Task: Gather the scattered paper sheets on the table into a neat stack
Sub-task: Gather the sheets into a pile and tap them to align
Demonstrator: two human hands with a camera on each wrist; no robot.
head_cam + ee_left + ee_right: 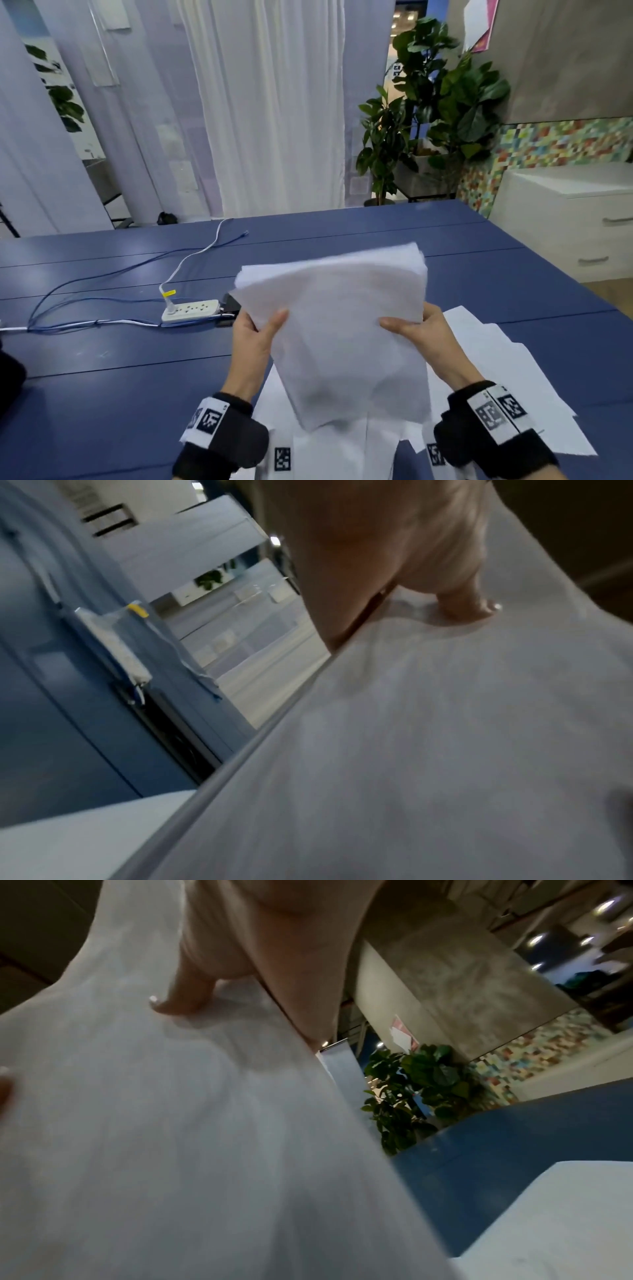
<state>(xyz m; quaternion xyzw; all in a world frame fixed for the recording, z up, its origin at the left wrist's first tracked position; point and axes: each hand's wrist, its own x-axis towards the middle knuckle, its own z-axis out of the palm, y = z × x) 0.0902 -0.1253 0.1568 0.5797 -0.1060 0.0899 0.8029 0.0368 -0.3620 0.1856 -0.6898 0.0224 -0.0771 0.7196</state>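
Head view: the paper stack (342, 329) is being held tilted above the blue tabletop (102, 394), hiding the fingers behind it and part of the loose sheets (513, 383) lying beneath. The left hand (251, 337) and right hand (424, 334) are pinching its side edges, thumbs on the near face. Wrist views are showing blurred paper and thumbs only.

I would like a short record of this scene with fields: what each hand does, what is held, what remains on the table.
left hand: grips the left edge of the paper stack
right hand: grips its right edge
stack: lifted, tilted, edges uneven
loose sheets: lying on the blue table
also on table: power strip, cables
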